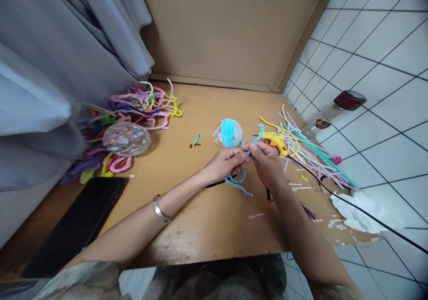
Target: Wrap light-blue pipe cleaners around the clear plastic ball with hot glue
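Note:
My left hand point(230, 162) and my right hand point(266, 161) meet over the middle of the table, fingers pinched on a light blue pipe cleaner point(259, 133). One end of it sticks up past my right fingers; a looped blue length hangs below my left hand. Just beyond them sits a clear, bumpy ball point(228, 133) with bright blue pipe cleaner wound round its middle. A yellow glue gun point(276, 140) lies right behind my right hand, its black cord point(334, 195) running off to the right.
Many coloured pipe cleaners point(143, 101) are heaped at the left, with another clear bumpy ball point(127, 138) beside them. A black phone-like slab point(76, 219) lies at front left. More pipe cleaners point(314, 148), a red-lidded jar point(337, 108) and white tissue point(361, 211) are at the right.

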Tool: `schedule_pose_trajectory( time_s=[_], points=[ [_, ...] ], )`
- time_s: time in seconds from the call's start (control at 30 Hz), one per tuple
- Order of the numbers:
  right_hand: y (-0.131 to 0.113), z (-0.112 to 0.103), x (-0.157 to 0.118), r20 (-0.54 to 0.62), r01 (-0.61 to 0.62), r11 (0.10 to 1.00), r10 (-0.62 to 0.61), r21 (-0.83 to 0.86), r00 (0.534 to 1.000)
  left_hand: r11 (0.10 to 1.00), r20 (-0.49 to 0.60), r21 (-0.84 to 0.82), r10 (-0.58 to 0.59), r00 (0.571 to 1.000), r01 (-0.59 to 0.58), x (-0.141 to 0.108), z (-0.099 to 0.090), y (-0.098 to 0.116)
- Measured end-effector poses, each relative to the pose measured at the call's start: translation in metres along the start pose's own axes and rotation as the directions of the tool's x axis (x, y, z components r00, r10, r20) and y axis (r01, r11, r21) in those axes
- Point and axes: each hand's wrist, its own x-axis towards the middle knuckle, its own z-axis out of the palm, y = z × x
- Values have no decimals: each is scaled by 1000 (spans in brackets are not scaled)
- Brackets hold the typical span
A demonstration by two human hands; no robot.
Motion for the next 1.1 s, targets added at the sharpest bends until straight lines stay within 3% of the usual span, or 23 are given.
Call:
schedule_pose_trajectory(
  time_s=[0.07,0.17,0.3,0.43,0.53,0.63,0.77,0.87,0.97,1.1],
  points=[
    [0,-1,0,-29,14,1000,-14,-8,999,984,-146,164,88,985,-64,0,0,2],
    [-4,0,-2,24,-43,999,44,-26,999,947,-304,275,250,919,-167,1,-1,6],
    [-6,8,-7,160,-189,979,199,-77,967,973,-287,82,229,930,-215,3,0,10],
    [-4,15,-8,161,-222,971,234,-92,959,982,-312,-80,138,940,-171,4,1,11],
    [-5,17,-8,97,-164,970,184,-182,978,979,-304,-126,113,946,-158,4,1,12],
    [-5,20,-10,33,-27,935,42,-354,999,979,-286,-126,118,951,-159,4,0,15],
    [0,21,-13,92,209,815,-189,-541,978,982,-294,-56,158,943,-182,4,0,15],
    [2,21,-13,124,256,771,-227,-583,966,980,-333,-31,174,927,-195,7,1,11],
    [0,20,-13,127,183,810,-134,-558,983,973,-376,-142,118,919,-183,11,-1,9],
    [-7,19,-14,215,-30,901,135,-433,967,894,-451,-405,-13,892,-192,15,-18,19]
  ],
)
